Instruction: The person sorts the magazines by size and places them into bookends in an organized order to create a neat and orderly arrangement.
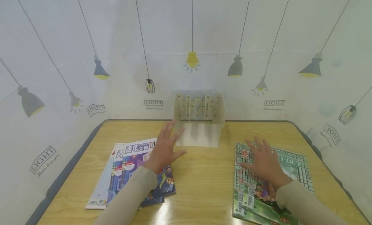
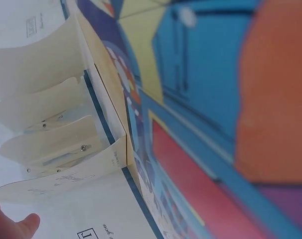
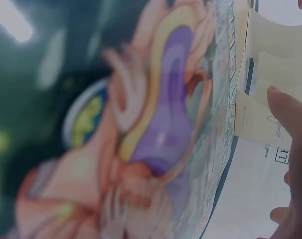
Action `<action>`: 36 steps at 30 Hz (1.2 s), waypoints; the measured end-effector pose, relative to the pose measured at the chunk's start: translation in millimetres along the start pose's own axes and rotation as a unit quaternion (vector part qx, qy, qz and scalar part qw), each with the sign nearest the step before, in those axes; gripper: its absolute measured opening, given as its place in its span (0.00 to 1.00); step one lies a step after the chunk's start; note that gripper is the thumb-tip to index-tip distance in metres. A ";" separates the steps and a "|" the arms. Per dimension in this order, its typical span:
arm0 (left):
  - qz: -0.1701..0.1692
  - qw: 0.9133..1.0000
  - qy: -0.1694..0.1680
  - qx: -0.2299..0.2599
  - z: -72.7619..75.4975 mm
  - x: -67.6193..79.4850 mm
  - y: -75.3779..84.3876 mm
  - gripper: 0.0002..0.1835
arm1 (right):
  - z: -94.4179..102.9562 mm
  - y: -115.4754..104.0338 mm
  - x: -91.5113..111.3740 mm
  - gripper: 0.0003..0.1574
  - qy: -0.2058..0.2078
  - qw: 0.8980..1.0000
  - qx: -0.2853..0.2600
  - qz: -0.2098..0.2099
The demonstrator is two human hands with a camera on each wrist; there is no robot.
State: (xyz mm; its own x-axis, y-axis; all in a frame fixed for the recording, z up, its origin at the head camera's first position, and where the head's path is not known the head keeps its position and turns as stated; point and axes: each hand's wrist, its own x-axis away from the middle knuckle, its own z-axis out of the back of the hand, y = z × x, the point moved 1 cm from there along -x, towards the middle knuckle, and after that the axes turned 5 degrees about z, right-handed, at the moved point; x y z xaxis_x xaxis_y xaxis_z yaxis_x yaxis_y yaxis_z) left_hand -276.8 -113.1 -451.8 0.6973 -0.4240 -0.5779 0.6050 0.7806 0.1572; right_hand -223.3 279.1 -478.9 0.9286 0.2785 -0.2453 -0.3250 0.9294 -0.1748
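My left hand, fingers spread, is over the upper right part of a fanned pile of blue and purple magazines. Over green-covered magazines on the right is my right hand, its fingers also extended. Neither hand holds anything; whether either touches a cover I cannot tell. Between and beyond them, at the table's back edge, stands a cream divided rack with several upright panels. The left wrist view shows a colourful cover close up, and the right wrist view a painted cover figure.
The yellow wood-grain table has a dark edge along its back and sides. Behind it hangs a pale cloth printed with lamps and the word LIGHT, which also runs down both sides.
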 end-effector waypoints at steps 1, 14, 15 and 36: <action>0.001 1.000 0.003 0.001 -0.5 -0.2 -0.8 0.53 | 1.5 0.4 0.9 0.66 -0.004 1.000 -0.001 -0.006; 0.034 0.998 0.013 0.058 -4.2 -12.1 -6.4 0.53 | 0.0 16.8 9.8 0.69 -0.019 0.997 -0.040 -0.057; 0.043 0.997 0.009 0.066 -4.1 -13.3 -6.5 0.54 | -1.1 19.6 10.8 0.69 -0.021 0.997 -0.041 -0.063; 0.139 0.976 -0.033 0.163 0.0 -25.2 -11.7 0.56 | 6.9 41.9 28.5 0.74 -0.051 0.987 -0.080 -0.130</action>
State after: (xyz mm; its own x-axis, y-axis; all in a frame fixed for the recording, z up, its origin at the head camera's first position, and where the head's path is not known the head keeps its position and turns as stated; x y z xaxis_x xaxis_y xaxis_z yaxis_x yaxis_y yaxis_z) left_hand -301.5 -111.5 -439.1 0.8685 -0.2542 -0.4256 0.4719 0.6867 0.5529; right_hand -209.2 327.7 -486.6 0.9949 0.0663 -0.0758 -0.0897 0.9249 -0.3694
